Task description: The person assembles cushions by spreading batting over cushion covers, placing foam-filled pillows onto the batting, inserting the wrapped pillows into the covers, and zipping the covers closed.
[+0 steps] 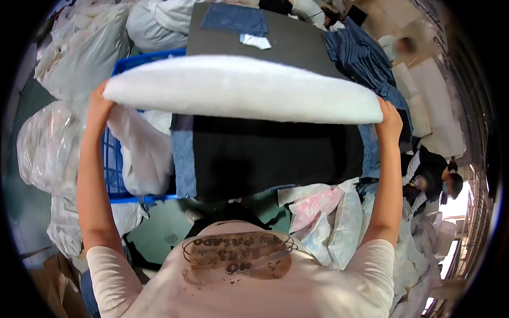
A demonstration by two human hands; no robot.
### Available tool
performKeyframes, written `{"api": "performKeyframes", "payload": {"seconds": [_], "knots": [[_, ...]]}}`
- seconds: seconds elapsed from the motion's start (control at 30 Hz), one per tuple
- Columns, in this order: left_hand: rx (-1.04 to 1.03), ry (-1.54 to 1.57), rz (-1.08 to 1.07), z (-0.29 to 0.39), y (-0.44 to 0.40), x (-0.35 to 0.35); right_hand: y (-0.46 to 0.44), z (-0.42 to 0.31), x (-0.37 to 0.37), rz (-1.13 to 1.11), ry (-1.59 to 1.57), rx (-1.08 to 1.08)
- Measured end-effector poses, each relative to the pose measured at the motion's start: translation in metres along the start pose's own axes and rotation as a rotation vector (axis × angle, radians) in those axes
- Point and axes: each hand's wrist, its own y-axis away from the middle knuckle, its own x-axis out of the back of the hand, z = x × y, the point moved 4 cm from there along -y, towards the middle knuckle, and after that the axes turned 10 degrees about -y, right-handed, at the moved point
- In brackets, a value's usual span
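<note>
A long, thick white sheet of padding (238, 89) stretches across the view, raised above the table. My left hand (101, 100) grips its left end, with the fingers mostly hidden behind it. At the right end, my right hand (389, 114) is closed round the padding's edge. Beneath it, black fabric (275, 159) lies spread on the table, with blue denim-like fabric (184, 164) showing along its left side and more at its right side.
A blue basket (112, 169) with white material (140, 153) stands at the left, near plastic-wrapped bundles (50, 146). The grey table (297, 45) bears blue cloth (234, 18). Patterned fabrics (318, 212) lie near the front edge. People work at the right (429, 175) and far side.
</note>
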Motion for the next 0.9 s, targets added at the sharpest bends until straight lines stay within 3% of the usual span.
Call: {"api": "performKeyframes", "payload": {"seconds": [0.1,0.17,0.23,0.3,0.37,0.4,0.43,0.5,0.57,0.63,0.7,0.77,0.8,0.83,0.9], "knots": [[-0.187,0.04,-0.026,0.061,-0.042,-0.041,-0.001,0.06,-0.007,0.025,0.067,-0.059],[-0.371,-0.067,-0.113,0.083,-0.056,-0.112,0.007,0.113,-0.017,-0.012,0.109,-0.149],[-0.273,0.11,-0.301,0.128,-0.035,-0.196,0.022,0.176,-0.036,-0.046,0.161,-0.251],[-0.246,-0.172,-0.394,0.171,-0.003,-0.267,0.049,0.243,-0.069,-0.156,0.225,-0.372],[-0.193,-0.523,-0.561,0.165,0.025,-0.339,0.082,0.288,-0.105,-0.344,0.37,-0.494],[-0.173,-0.74,-0.569,0.167,0.031,-0.36,0.094,0.299,-0.128,-0.515,0.407,-0.498],[-0.164,-0.767,-0.529,0.167,0.032,-0.369,0.109,0.299,-0.149,-0.601,0.466,-0.393],[-0.145,-0.648,-0.561,0.174,0.025,-0.364,0.097,0.272,-0.183,-0.741,0.526,-0.339],[-0.118,-0.645,-0.634,0.175,0.021,-0.363,0.055,0.235,-0.212,-0.791,0.382,-0.335],[-0.093,-0.711,-0.675,0.171,0.012,-0.367,-0.011,0.153,-0.184,-0.454,0.047,-0.205],[-0.048,-0.764,-0.686,0.169,0.008,-0.369,-0.052,0.062,-0.153,-0.297,-0.916,-0.142],[-0.022,-0.803,-0.674,0.172,0.009,-0.371,-0.037,-0.03,-0.179,-0.527,-1.708,-0.251],[0.003,-0.792,-0.614,0.175,0.012,-0.369,-0.028,-0.089,-0.197,-0.41,-1.367,-0.031],[0.026,-0.746,-0.635,0.167,0.014,-0.37,-0.027,-0.13,-0.188,-0.421,-1.075,-0.009],[-0.027,-0.735,-0.518,0.152,0.023,-0.363,-0.005,-0.171,-0.237,-0.396,-0.81,0.009]]}}
